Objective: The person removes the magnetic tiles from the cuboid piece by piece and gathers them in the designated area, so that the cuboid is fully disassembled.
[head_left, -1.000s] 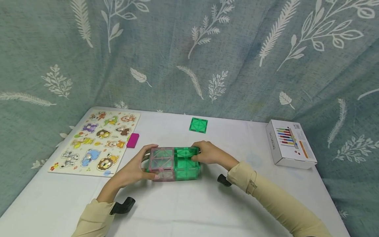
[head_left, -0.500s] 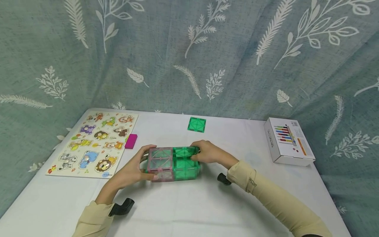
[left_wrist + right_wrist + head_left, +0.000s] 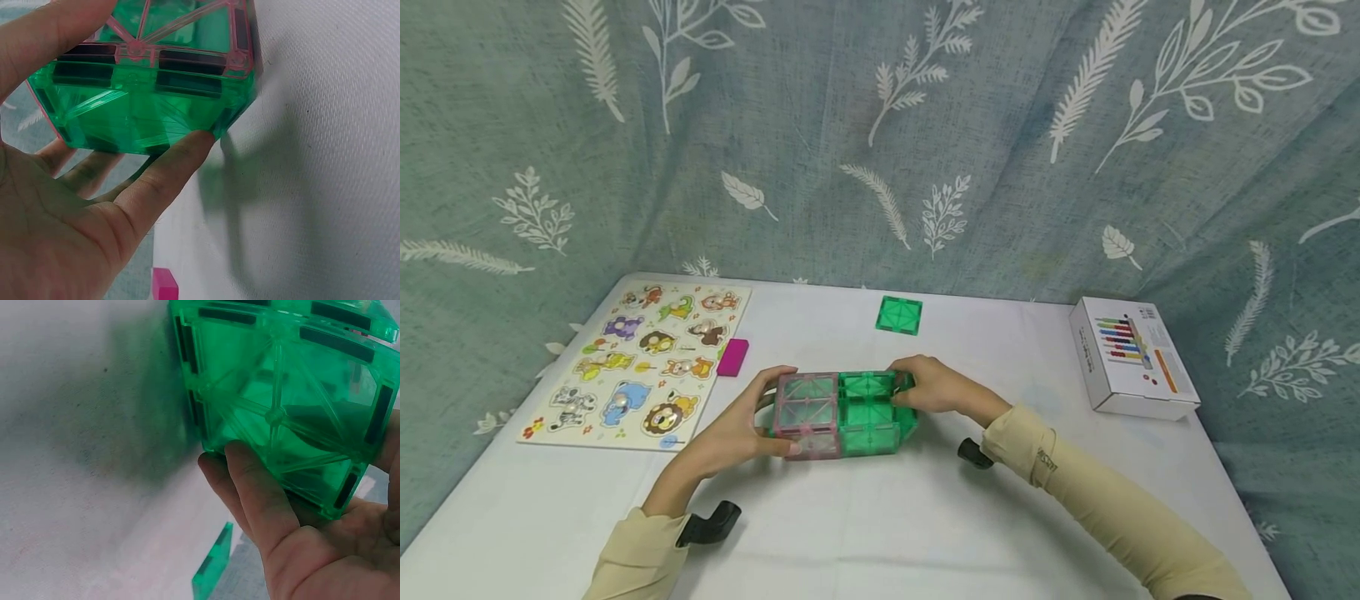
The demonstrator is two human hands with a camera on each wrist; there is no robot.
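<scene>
- My tile block (image 3: 838, 417) shows pink-edged clear panels beside translucent green, with dark strips (image 3: 189, 62) and a star of green ribs (image 3: 275, 417).
- A loose tile (image 3: 898, 316) matches that green; a small block (image 3: 732, 357) is magenta.
- My sleeves (image 3: 1105, 500) are beige.
- A pale board (image 3: 627, 346) carries multicoloured animals; a white box (image 3: 1135, 350), a multicoloured print.
- White cloth (image 3: 865, 533) meets a blue-green curtain (image 3: 812, 125) patterned with white leaves.

On my feed, beyond the fingers (image 3: 165, 175), I see a blue-green woven fabric backdrop (image 3: 805, 167) printed with white leaves and sprigs, wrapping to their left and right. Below them spreads a white cloth-covered table (image 3: 880, 521); I find the light even, shadows soft.
</scene>
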